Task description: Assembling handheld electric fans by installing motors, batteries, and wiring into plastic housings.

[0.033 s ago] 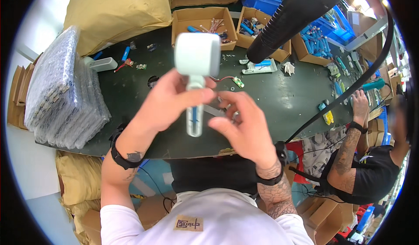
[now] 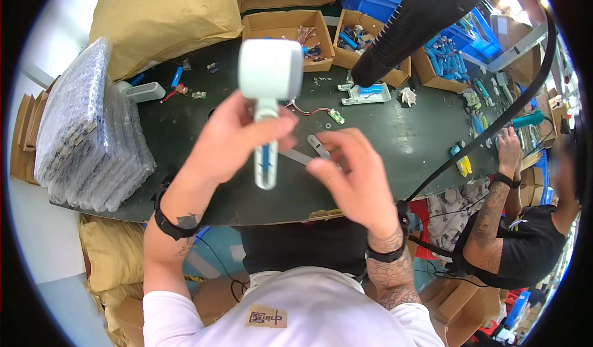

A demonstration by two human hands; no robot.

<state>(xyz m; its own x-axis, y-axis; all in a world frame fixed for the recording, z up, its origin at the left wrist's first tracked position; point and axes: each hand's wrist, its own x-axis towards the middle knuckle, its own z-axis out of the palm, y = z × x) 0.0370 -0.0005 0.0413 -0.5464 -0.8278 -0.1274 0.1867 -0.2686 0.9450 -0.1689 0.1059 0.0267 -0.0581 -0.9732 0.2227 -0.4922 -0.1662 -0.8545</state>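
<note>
My left hand (image 2: 231,137) is closed round the neck of a white handheld device (image 2: 270,69), held up above the dark green bench. Its broad, rounded head points away from me. Its narrow handle hangs toward me, with a blue strip showing in a long slot. My right hand (image 2: 355,180) is beside it, fingers curved and thumb apart. A light grey, elongated piece (image 2: 316,143) with a dark slot shows by its fingertips; whether they touch it is unclear. Between the hands lies a flat grey strip (image 2: 296,156). Beyond, a small green circuit board (image 2: 336,117) trails red wire.
A bubble-wrapped stack (image 2: 92,131) stands at left. Cardboard boxes (image 2: 324,62) of wired parts and blue cells line the back. A thick black hose (image 2: 401,32) hangs over the bench, and a black cable (image 2: 488,140) crosses the right side. A co-worker (image 2: 519,236) works at right.
My left hand has shifted slightly left with the white device. My right hand has moved a little right, away from it, and the light grey piece shows more clearly.
</note>
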